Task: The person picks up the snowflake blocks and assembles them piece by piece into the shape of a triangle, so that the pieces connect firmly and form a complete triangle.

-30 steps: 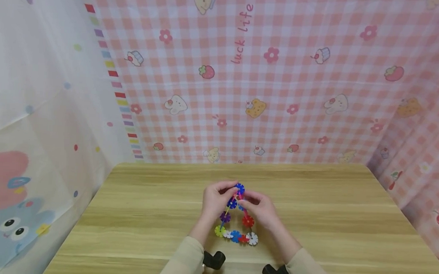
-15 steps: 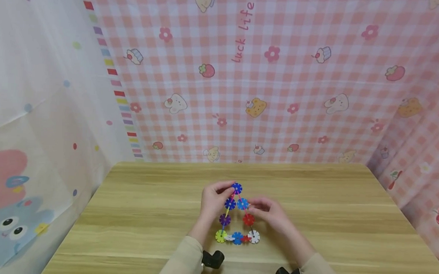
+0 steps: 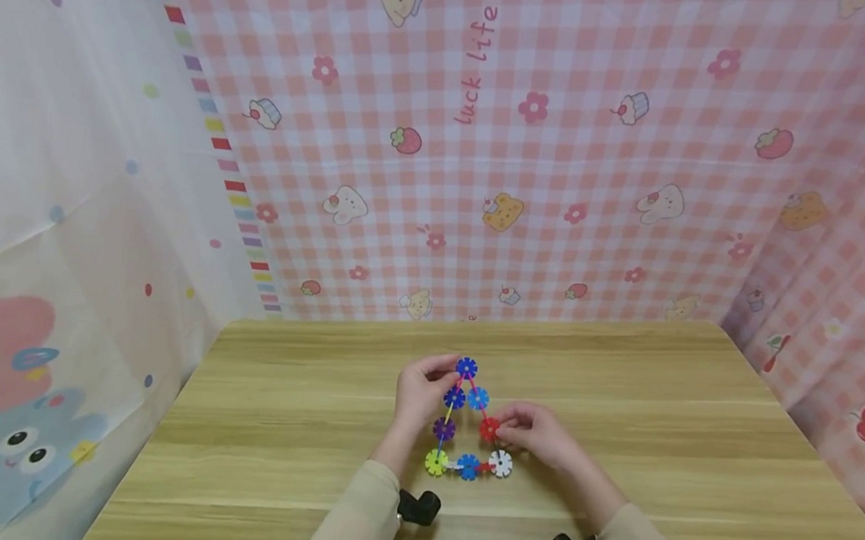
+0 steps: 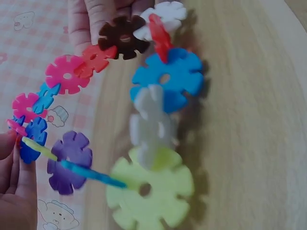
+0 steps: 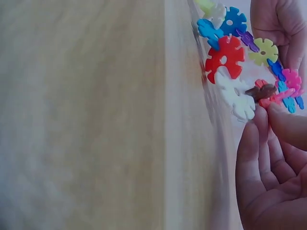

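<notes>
Notched plastic snowflake discs are joined edge to edge into a triangular ring, held upright. At its peak is a dark blue disc [image 3: 466, 368], pinched by my left hand [image 3: 419, 393] from the left side. My right hand [image 3: 540, 435] pinches the red disc [image 3: 489, 429] on the right side with thumb and fingers. A lime disc [image 3: 435, 463] and a white disc [image 3: 500, 464] form the lower corners, a blue disc [image 3: 469, 468] between them. A purple disc [image 4: 70, 163] sits on the left side; a brown disc [image 4: 123, 37] adjoins the white corner in the left wrist view.
The wooden table [image 3: 285, 425] extends around the ring on all sides. A pink checked curtain [image 3: 592, 164] hangs behind its far edge, and a white printed curtain [image 3: 104, 228] on the left. Black wrist-camera mounts [image 3: 420, 508] sit by both sleeves.
My right hand has let go near the peak and moved down the right side to the red disc. The left hand stays at the peak; the ring now faces the head view more squarely.
</notes>
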Demonstrator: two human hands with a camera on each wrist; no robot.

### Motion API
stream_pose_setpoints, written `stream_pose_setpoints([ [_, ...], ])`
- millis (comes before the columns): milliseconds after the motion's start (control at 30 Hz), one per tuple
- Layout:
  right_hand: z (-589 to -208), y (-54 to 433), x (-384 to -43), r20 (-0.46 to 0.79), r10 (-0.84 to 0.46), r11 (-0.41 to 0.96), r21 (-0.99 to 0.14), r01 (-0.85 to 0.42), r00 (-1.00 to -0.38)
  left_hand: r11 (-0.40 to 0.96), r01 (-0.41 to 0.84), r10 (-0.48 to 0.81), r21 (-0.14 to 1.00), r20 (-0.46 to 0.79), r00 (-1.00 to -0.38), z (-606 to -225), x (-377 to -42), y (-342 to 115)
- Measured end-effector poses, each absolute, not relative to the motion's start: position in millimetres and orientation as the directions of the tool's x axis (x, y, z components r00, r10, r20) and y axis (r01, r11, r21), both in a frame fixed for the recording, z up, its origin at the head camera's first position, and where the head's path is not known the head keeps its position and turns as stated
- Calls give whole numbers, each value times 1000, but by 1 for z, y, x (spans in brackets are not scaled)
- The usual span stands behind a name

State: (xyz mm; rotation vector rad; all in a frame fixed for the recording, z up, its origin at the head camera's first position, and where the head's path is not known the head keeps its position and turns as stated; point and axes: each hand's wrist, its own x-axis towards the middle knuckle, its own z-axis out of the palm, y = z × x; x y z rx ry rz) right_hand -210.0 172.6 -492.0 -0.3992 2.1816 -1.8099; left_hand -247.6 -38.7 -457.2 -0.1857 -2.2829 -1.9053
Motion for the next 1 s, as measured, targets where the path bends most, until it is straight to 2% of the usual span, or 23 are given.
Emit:
stream_pose_setpoints([
  [167, -495, 173, -215, -57, -364, 141, -990, 5, -930, 206, 219, 41, 954, 215, -976, -465, -248, -43],
  [400, -499, 174, -221, -75, -355, 99, -994, 42, -932, 298, 191, 119, 935, 162, -980, -481, -241, -53],
  [767, -500, 172, -222, -134, -316, 111, -988, 104, -939, 313, 143, 213, 939, 77, -974, -491, -231, -71],
  [1000, -500, 171, -223, -170, -287, 141, -981, 134, -943, 378, 174, 244, 909, 84, -966, -492, -230, -74],
])
